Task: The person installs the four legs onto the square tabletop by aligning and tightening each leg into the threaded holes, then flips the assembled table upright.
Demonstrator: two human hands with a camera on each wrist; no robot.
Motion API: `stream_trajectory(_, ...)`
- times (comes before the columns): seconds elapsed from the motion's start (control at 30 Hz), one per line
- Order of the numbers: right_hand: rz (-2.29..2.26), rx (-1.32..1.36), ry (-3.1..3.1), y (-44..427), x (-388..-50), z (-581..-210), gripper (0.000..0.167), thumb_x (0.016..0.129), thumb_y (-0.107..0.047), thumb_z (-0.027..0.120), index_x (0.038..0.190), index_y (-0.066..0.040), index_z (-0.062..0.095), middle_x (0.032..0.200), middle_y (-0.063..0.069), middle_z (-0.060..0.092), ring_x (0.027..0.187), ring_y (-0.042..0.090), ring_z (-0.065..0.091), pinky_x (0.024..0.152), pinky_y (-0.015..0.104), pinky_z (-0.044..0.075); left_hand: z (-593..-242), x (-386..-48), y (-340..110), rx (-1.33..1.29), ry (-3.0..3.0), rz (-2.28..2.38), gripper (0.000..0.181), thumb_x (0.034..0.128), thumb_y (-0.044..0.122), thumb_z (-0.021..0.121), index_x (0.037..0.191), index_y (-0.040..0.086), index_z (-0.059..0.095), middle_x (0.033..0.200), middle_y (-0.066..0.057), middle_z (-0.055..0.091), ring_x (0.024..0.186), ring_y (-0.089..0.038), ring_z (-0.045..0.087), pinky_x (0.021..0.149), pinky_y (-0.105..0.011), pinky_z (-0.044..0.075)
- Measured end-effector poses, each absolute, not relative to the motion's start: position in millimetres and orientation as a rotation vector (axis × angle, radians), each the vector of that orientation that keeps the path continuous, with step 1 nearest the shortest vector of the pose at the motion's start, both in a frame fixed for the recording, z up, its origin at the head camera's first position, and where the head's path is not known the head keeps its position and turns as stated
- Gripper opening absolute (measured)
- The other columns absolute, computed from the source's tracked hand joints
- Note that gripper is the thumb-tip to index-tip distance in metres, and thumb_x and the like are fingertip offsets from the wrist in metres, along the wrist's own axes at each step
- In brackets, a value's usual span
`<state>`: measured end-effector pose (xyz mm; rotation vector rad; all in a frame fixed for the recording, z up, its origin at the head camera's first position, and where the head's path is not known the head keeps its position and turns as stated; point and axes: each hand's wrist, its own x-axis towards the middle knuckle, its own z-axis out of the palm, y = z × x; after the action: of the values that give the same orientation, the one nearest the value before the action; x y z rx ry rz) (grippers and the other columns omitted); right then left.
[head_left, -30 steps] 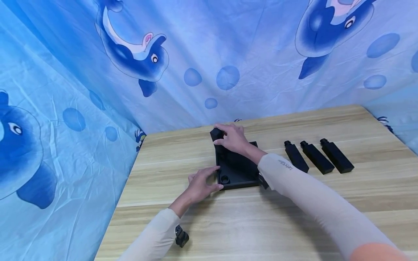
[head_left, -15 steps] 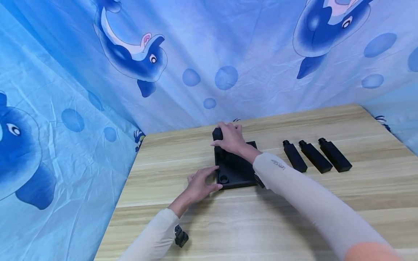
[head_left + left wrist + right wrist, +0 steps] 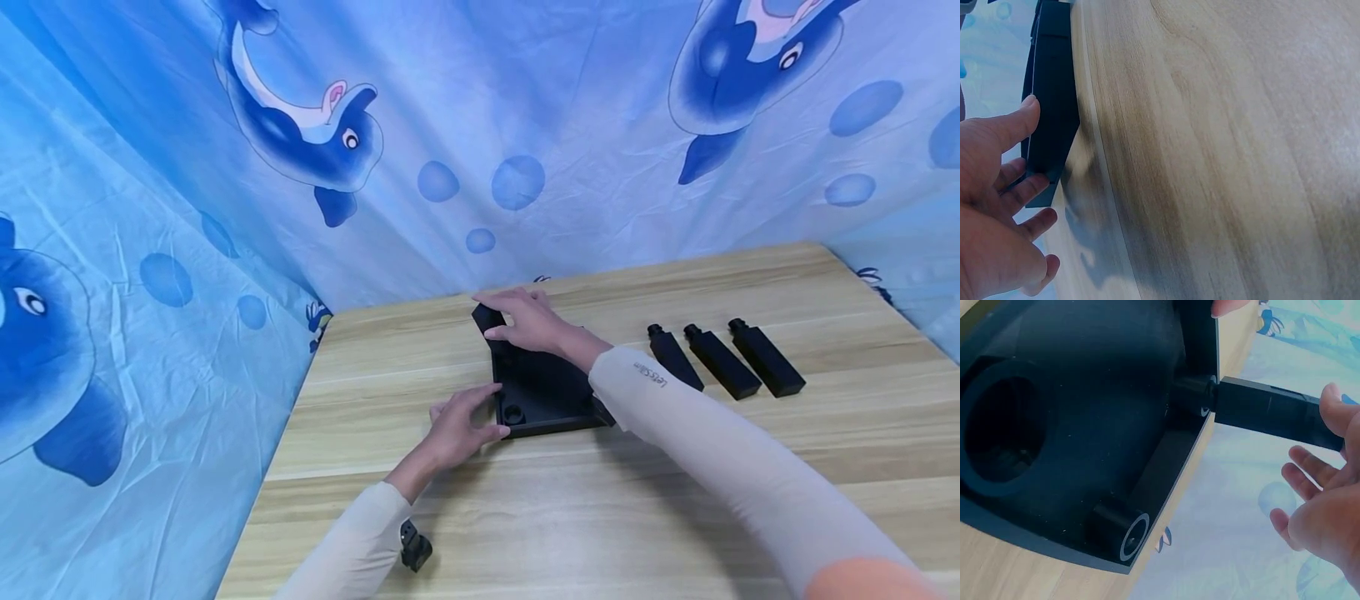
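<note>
The right hand (image 3: 527, 323) has its fingers pinching a black bar (image 3: 1269, 412), tilted further than before, seemingly socketed below them in a tray (image 3: 543, 398) the left hand (image 3: 454, 428) touches, fingers apart.

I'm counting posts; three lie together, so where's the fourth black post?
In the head view, the fourth black post is mid-frame, pinched by the right hand at the far-left corner of the black tray, left of the three lying posts.

A blue curtain (image 3: 457, 92) printed with dolphins (image 3: 339, 150) and round spots (image 3: 517, 182) is hanging beyond the right grip (image 3: 528, 322), while a wood-grained bench (image 3: 570, 517) is stretching out beneath it.
</note>
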<state>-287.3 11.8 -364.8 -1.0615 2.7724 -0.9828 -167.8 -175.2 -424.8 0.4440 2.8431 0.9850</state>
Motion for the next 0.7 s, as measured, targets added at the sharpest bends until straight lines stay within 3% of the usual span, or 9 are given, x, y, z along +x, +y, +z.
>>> stream_trajectory(0.23, -1.038, -1.059, 2.730, 7.5, -289.5, -366.4, 0.053, 0.097, -0.027, 0.058, 0.147, -0.025, 0.041, 0.144, -0.001, 0.048, 0.133, 0.024, 0.037, 0.105, 0.051, 0.014, -425.3, -168.1, -175.5, 0.457, 2.849, 0.990, 0.064, 0.0831, 0.029, 0.076, 0.140, 0.016, 0.051, 0.141, -0.003, 0.052, 0.129, -0.025, 0.042, 0.095, -0.053, 0.019)
stream_trajectory(0.33, -1.060, -1.033, 2.794, 7.1, -291.1, -368.9, 0.050, 0.094, -0.027, 0.062, 0.142, -0.020, 0.049, 0.140, 0.000, 0.053, 0.126, 0.024, 0.043, 0.104, 0.051, 0.017, -424.8, -167.9, -174.8, 0.450, 2.843, 0.986, 0.064, 0.0833, 0.029, 0.076, 0.141, 0.017, 0.051, 0.141, -0.003, 0.051, 0.130, -0.025, 0.042, 0.096, -0.053, 0.018)
stream_trajectory(0.6, -1.102, -0.830, 2.890, 6.2, -296.0, -375.8, 0.052, 0.088, -0.043, 0.069, 0.127, -0.011, 0.056, 0.122, 0.006, 0.058, 0.115, 0.025, 0.046, 0.103, 0.051, 0.018, -423.4, -166.9, -173.7, 0.427, 2.837, 0.974, 0.064, 0.0838, 0.029, 0.076, 0.141, 0.017, 0.050, 0.142, -0.003, 0.051, 0.131, -0.025, 0.041, 0.096, -0.054, 0.018)
stream_trajectory(0.7, -1.085, -0.841, 2.855, 9.1, -295.7, -374.8, 0.053, 0.088, -0.044, 0.068, 0.129, -0.012, 0.054, 0.126, 0.006, 0.057, 0.119, 0.026, 0.044, 0.103, 0.052, 0.019, -423.7, -166.7, -173.5, 0.426, 2.837, 0.975, 0.064, 0.0838, 0.029, 0.076, 0.141, 0.017, 0.050, 0.142, -0.003, 0.051, 0.131, -0.025, 0.041, 0.096, -0.054, 0.018)
